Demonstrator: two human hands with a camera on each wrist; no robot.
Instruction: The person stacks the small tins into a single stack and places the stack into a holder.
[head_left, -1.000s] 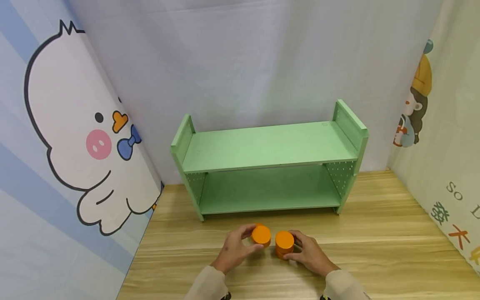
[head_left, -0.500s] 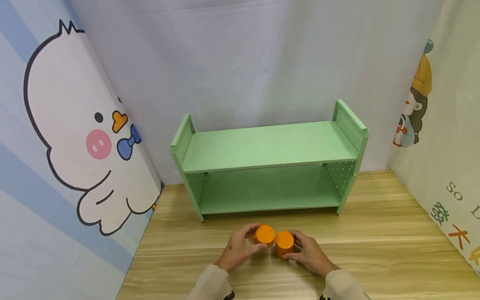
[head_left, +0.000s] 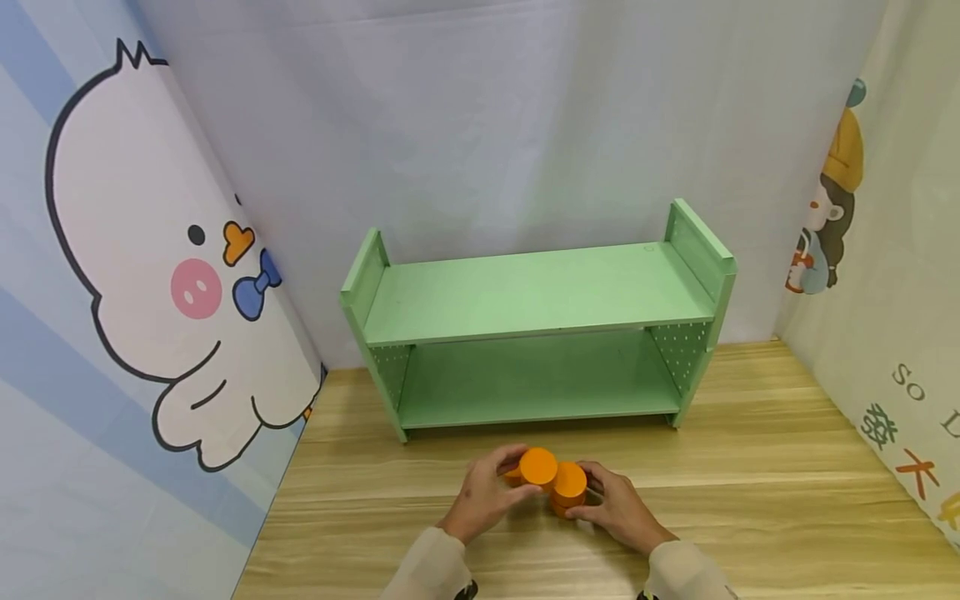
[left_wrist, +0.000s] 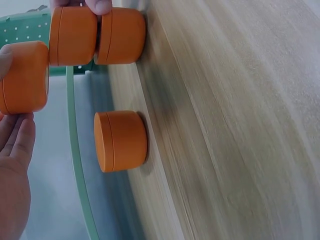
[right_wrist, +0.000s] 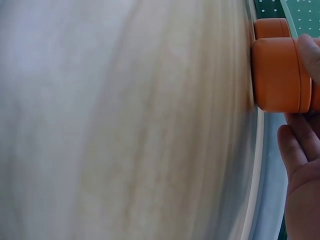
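Nearer the orange stack (head_left: pixel 567 496) than before, the jar (head_left: pixel 538 467) between left fingers (head_left: pixel 510 454).

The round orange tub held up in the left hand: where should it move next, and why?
Perhaps a little rightward, over the two-high stack of round orange tubs: the held tub is raised beside that stack in the left hand, nothing sits on top, and the right hand grips the stack.

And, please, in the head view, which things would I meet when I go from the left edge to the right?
The white cartoon bird, the left hand, the orange jar it holds, two stacked orange jars, the right hand, the cartoon figure in a yellow hat.
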